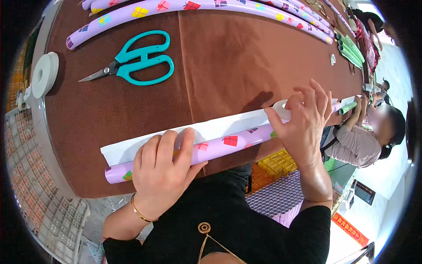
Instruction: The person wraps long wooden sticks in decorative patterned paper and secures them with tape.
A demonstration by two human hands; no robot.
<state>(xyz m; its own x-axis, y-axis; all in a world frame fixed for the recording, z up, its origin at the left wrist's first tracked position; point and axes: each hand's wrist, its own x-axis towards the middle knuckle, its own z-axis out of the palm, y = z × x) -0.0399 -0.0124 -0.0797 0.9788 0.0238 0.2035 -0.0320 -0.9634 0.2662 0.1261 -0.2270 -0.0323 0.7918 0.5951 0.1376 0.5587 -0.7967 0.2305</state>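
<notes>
A lilac wrapping paper roll (215, 148) with coloured gift prints lies along the table's near edge, its white loose edge (220, 126) spread on the far side. My left hand (162, 165) is closed over the roll's left part, fingers on top and thumb on the near side. Toward the other end, my right hand (303, 127) has a white tape roll (281, 110) between thumb and curled index finger, its other fingers raised. Part of the tape roll is hidden by the hand. Teal-handled scissors (143, 59) lie partly spread beyond my left hand.
More lilac rolls (191, 6) lie across the far side of the brown table (228, 61). White spools (44, 75) stand at the left edge, above a white crate (39, 176). Green rolls (350, 50) and a co-worker (358, 141) are on the right.
</notes>
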